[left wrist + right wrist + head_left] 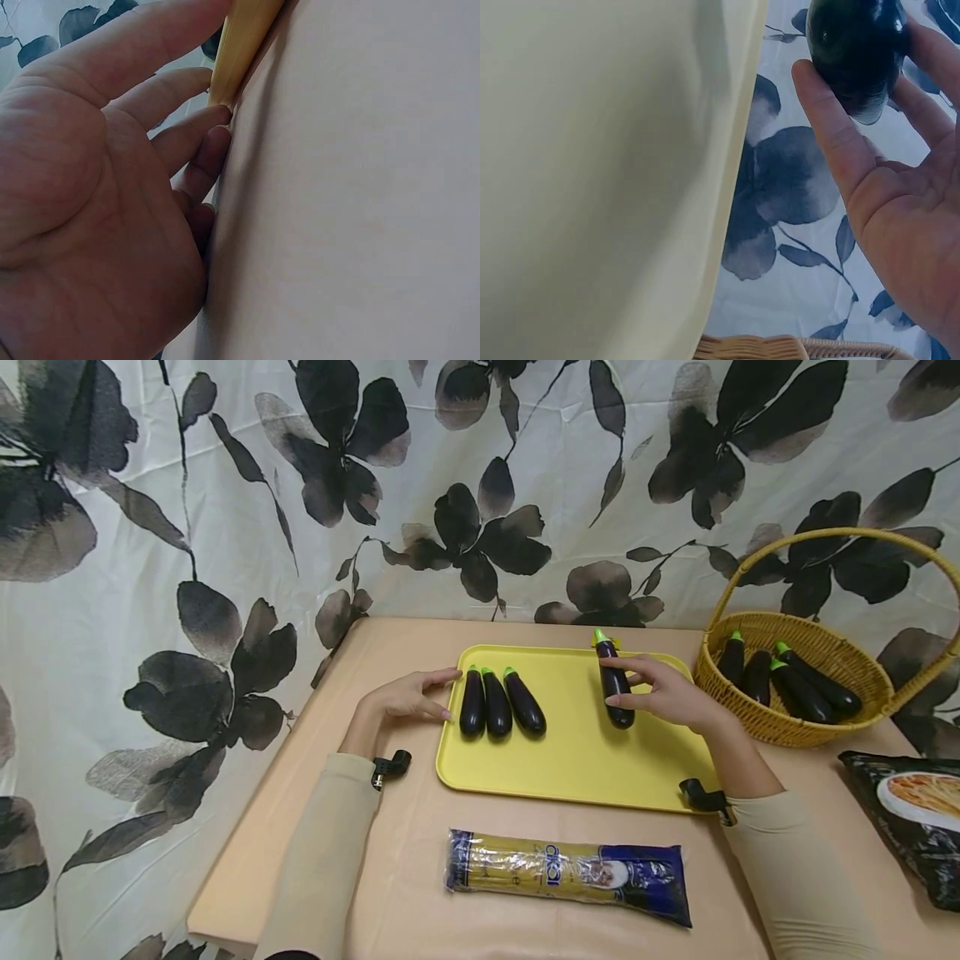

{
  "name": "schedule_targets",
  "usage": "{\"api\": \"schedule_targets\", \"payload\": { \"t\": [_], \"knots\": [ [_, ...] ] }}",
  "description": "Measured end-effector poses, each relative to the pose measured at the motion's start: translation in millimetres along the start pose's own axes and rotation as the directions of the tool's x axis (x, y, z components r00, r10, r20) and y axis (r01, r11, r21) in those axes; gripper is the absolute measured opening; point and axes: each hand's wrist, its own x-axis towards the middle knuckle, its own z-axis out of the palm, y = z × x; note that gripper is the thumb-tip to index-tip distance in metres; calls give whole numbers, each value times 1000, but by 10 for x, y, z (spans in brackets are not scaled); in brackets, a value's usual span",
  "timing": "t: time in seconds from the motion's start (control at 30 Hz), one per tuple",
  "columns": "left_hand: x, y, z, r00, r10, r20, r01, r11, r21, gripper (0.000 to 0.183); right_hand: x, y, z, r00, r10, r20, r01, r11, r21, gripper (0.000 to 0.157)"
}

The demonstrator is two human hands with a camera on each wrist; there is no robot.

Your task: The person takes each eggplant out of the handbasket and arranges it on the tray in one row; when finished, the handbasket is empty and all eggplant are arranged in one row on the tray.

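Note:
A dark purple eggplant with a green cap is held by my right hand, pinched between thumb and fingers over the right part of the yellow tray. In the right wrist view, that eggplant stands off the tray surface. Three more eggplants lie side by side on the tray's left: one, another and a slanted one. My left hand is at the tray's left rim, fingers loosely bent; in the left wrist view the fingertips touch or nearly touch the rim.
A wicker basket with a tall handle, holding several eggplants, stands right of the tray. In front of the tray lies a packet of spaghetti. A black food bag sits at the right edge. A floral cloth hangs behind the table.

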Motion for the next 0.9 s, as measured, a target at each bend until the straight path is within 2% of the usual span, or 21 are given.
{"api": "schedule_targets", "payload": {
  "t": [0.3, 0.63, 0.9],
  "knots": [
    [4, -1, 2, 1000, 0, 2, 0, 1000, 5, 97, 116, 35, 127, 1000, 1, 27, -1, 1000, 0, 70],
    [-6, 11, -3, 1000, -2, 4, 2, 1000, -7, 97, 271, 33, 283, 998, 8, 69, -11, 999, 44, 76],
    [15, -7, 0, 1000, -5, 0, 5, 1000, -13, 98, 401, 41, 424, 993, -27, 114, 20, 998, 67, 76]
  ]
}}
